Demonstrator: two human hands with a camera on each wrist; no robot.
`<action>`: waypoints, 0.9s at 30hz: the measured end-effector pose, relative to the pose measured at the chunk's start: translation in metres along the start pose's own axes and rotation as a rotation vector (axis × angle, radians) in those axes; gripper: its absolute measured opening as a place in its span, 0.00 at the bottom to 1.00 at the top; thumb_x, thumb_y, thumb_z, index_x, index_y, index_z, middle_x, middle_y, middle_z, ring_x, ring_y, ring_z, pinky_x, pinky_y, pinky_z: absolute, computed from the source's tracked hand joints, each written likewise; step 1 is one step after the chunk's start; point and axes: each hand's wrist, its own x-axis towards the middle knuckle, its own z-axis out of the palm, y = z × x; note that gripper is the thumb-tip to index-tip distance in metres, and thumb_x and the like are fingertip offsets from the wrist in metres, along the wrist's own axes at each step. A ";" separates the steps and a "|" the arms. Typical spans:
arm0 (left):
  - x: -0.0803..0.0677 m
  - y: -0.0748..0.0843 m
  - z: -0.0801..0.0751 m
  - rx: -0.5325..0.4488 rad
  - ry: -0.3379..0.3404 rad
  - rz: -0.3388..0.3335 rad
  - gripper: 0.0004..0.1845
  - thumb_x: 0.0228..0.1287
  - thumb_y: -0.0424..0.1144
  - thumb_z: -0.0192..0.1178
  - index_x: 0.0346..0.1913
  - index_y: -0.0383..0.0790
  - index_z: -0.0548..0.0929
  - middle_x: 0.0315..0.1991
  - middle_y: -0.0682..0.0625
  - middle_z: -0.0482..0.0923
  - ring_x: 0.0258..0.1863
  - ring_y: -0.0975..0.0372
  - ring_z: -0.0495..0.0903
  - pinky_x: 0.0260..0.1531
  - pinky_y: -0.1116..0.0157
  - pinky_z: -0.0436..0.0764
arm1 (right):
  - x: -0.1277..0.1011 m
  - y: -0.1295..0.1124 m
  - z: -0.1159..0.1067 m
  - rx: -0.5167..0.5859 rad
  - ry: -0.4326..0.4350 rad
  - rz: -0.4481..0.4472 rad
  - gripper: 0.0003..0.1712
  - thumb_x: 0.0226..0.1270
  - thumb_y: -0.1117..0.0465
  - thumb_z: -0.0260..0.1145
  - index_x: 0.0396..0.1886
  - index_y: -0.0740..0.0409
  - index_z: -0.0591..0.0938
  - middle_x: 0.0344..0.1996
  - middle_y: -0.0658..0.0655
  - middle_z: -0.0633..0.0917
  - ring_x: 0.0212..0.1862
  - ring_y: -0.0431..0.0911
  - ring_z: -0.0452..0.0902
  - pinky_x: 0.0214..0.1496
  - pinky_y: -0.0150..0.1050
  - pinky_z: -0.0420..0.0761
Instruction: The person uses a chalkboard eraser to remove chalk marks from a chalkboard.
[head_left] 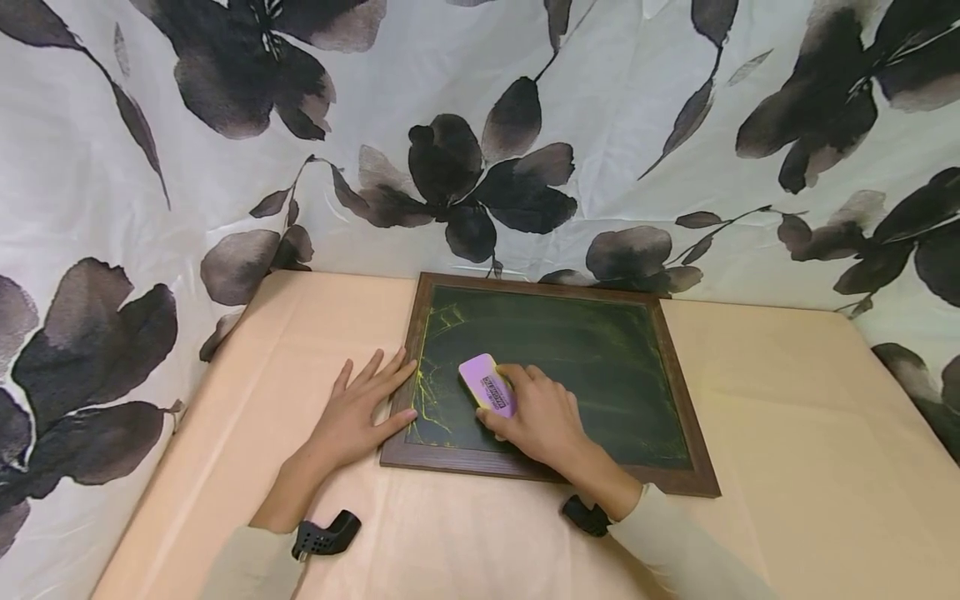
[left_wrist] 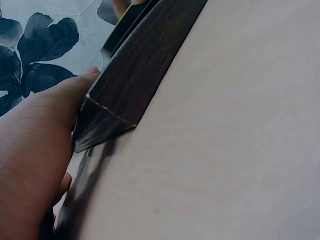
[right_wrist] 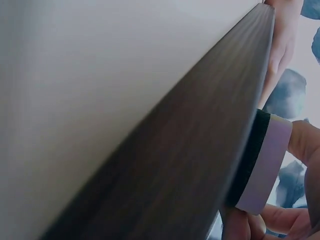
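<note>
A chalkboard [head_left: 585,367] in a dark brown wooden frame [head_left: 468,457] lies on the table. My right hand [head_left: 546,415] grips a purple eraser [head_left: 480,375] between thumb and fingers, over the left half of the board. In the right wrist view, the dark pad under the eraser [right_wrist: 270,162] shows at the frame's edge. With fingers spread, my left hand [head_left: 356,423] touches the frame's left side; thumb and fingertips reach over its edge. Yellow chalk lines [head_left: 425,400] run down the board's left side, with more marks in its upper left corner and faint smears elsewhere.
A peach-coloured cover [head_left: 787,417] spreads over the table around the board. Behind hangs a white curtain [head_left: 622,108] with dark flowers, meeting the table's back edge. Dark devices are strapped at both wrists, the left one [head_left: 327,533] beside the sleeve cuff.
</note>
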 end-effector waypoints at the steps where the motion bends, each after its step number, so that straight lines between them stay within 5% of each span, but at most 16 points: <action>1: 0.000 0.001 0.000 -0.003 -0.004 -0.003 0.36 0.66 0.61 0.53 0.73 0.52 0.62 0.74 0.52 0.53 0.73 0.50 0.48 0.67 0.41 0.37 | -0.002 0.005 -0.002 -0.003 0.004 0.010 0.37 0.51 0.40 0.72 0.57 0.54 0.79 0.28 0.51 0.77 0.20 0.41 0.68 0.13 0.34 0.65; 27: -0.002 0.008 -0.002 -0.011 -0.012 -0.024 0.36 0.66 0.60 0.54 0.74 0.52 0.61 0.74 0.51 0.52 0.73 0.49 0.48 0.66 0.41 0.37 | -0.070 0.133 -0.074 -0.095 0.049 0.261 0.41 0.56 0.41 0.70 0.60 0.66 0.74 0.32 0.63 0.80 0.26 0.50 0.75 0.17 0.39 0.70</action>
